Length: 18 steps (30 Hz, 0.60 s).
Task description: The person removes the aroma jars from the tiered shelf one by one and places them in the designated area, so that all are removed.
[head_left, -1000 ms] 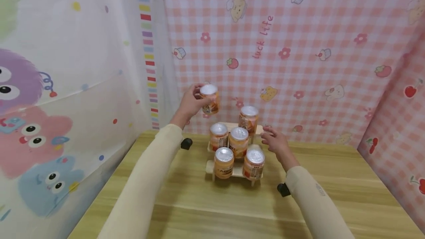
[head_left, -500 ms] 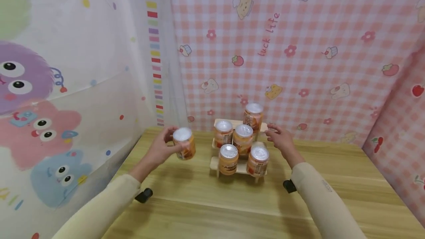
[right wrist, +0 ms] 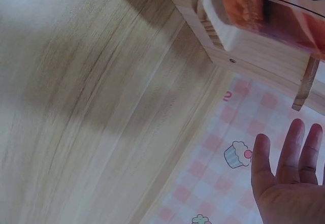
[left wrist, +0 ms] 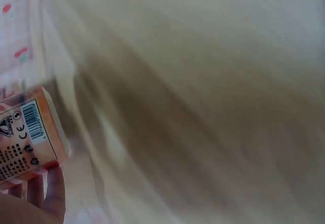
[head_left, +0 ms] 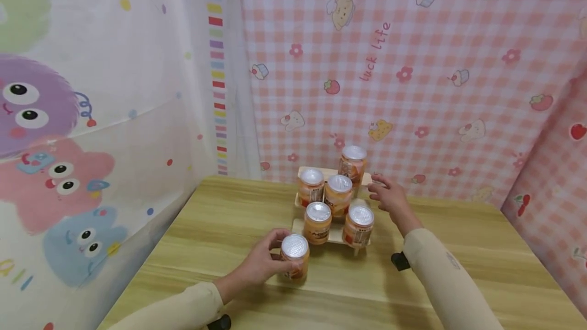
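My left hand [head_left: 259, 263] grips an orange can [head_left: 295, 254] with a silver lid, upright and low in front of the stand's left side. In the left wrist view the same can [left wrist: 33, 137] shows its barcode, with fingertips along its edge. A tiered wooden stand [head_left: 314, 171] carries more such cans: one on the top tier's right [head_left: 353, 164], two on the middle, two on the bottom. Beside the top tier's right end is my right hand [head_left: 392, 200], holding nothing. The right wrist view shows its fingers [right wrist: 291, 153] extended, below the stand's wooden edge.
The stand rests on a wood-grain table [head_left: 220, 218]. A pink checked cloth [head_left: 412, 39] hangs behind it, and a white cartoon-printed cloth [head_left: 137, 29] covers the left side. My sleeves carry black wrist devices, one near the right forearm [head_left: 400, 261].
My left hand has carried the can from above the top tier's left, out leftward and down, then toward me to the stand's front left. The right hand has barely moved.
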Each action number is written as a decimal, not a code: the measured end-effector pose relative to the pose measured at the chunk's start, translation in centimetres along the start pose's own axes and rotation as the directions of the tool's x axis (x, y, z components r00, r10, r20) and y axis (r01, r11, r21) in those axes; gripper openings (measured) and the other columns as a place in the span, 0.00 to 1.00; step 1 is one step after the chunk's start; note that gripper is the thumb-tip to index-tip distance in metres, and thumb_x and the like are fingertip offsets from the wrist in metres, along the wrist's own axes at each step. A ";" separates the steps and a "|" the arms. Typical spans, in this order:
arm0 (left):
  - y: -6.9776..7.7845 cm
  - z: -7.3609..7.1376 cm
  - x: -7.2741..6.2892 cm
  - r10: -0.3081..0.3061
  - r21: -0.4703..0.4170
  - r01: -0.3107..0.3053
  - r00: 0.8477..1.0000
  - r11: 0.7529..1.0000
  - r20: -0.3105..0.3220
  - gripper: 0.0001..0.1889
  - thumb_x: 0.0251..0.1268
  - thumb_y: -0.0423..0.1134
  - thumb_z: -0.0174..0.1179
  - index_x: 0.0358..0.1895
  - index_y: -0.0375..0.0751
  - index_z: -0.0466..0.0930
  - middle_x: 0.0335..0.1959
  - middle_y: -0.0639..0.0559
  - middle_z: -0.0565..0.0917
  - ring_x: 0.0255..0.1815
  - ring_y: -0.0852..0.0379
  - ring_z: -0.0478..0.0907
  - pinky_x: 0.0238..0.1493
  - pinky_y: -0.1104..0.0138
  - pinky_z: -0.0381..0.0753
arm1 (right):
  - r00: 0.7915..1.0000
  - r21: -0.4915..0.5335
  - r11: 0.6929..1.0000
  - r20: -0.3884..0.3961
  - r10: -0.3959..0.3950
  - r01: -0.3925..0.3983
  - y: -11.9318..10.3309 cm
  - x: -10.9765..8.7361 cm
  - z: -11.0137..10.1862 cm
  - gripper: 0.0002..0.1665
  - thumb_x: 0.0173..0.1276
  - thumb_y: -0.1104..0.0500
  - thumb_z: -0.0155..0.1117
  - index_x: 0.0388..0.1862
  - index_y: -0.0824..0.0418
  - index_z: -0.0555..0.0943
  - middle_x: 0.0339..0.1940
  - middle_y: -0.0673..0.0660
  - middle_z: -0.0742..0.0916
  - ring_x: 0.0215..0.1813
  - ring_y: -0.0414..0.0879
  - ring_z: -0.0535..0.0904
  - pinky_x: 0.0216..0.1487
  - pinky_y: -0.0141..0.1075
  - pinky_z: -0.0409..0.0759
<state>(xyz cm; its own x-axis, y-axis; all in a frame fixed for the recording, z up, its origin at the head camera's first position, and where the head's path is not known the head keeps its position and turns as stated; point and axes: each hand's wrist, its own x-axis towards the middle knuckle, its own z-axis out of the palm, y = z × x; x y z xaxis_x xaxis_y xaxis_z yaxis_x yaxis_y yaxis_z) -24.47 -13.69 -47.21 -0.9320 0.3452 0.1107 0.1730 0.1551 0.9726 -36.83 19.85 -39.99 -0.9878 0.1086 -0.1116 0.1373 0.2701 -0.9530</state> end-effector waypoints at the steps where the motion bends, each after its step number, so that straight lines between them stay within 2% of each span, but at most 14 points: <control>1: -0.1 0.5 0.1 -0.004 -0.003 0.004 1.000 1.000 0.017 0.34 0.52 0.37 0.77 0.63 0.39 0.70 0.56 0.44 0.76 0.54 0.47 0.77 0.51 0.60 0.80 | 1.000 -0.002 1.000 0.004 0.011 -0.011 0.0 0.0 -0.1 0.30 0.76 0.54 0.53 0.75 0.57 0.67 0.67 0.67 0.77 0.63 0.58 0.77 0.48 0.44 0.76; 4: -0.4 1.8 0.2 -0.007 -0.010 0.008 0.998 1.000 0.059 0.34 0.52 0.36 0.77 0.62 0.40 0.71 0.55 0.46 0.76 0.54 0.48 0.77 0.52 0.61 0.80 | 0.999 -0.011 0.999 0.015 0.040 -0.040 -0.2 0.1 -0.2 0.30 0.76 0.53 0.53 0.75 0.56 0.66 0.67 0.65 0.77 0.64 0.58 0.76 0.49 0.44 0.76; 10: -1.3 3.1 0.5 0.030 -0.015 -0.029 0.995 0.999 0.092 0.32 0.51 0.32 0.76 0.60 0.39 0.71 0.55 0.47 0.75 0.54 0.50 0.77 0.50 0.65 0.80 | 0.998 -0.016 0.999 0.039 0.052 -0.052 -0.4 0.0 -0.2 0.31 0.77 0.53 0.53 0.76 0.55 0.65 0.69 0.62 0.76 0.66 0.59 0.74 0.62 0.56 0.71; 15: -1.5 3.5 0.6 0.053 -0.031 -0.050 0.994 0.998 0.097 0.32 0.53 0.33 0.76 0.61 0.39 0.70 0.56 0.46 0.75 0.56 0.49 0.77 0.54 0.61 0.80 | 0.998 -0.020 0.999 0.036 0.042 -0.041 -0.4 -0.1 -0.3 0.30 0.77 0.53 0.52 0.76 0.55 0.65 0.68 0.64 0.76 0.66 0.59 0.74 0.61 0.56 0.71; 18: -1.6 3.2 0.5 0.043 0.024 -0.045 0.996 0.999 0.082 0.36 0.52 0.39 0.77 0.64 0.41 0.69 0.59 0.47 0.75 0.60 0.47 0.74 0.60 0.55 0.76 | 0.999 -0.014 0.999 0.039 0.033 -0.032 -0.4 -0.2 -0.2 0.30 0.77 0.53 0.53 0.76 0.56 0.65 0.68 0.66 0.76 0.66 0.60 0.74 0.58 0.53 0.73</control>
<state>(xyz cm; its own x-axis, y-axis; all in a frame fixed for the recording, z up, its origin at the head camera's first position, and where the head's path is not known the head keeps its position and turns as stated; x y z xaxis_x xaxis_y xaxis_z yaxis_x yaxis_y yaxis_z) -24.22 -10.76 -49.41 -0.8944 0.4263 0.1350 0.2222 0.1619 0.9615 -36.71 19.91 -39.54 -0.9849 0.0801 -0.1537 0.1702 0.2796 -0.9449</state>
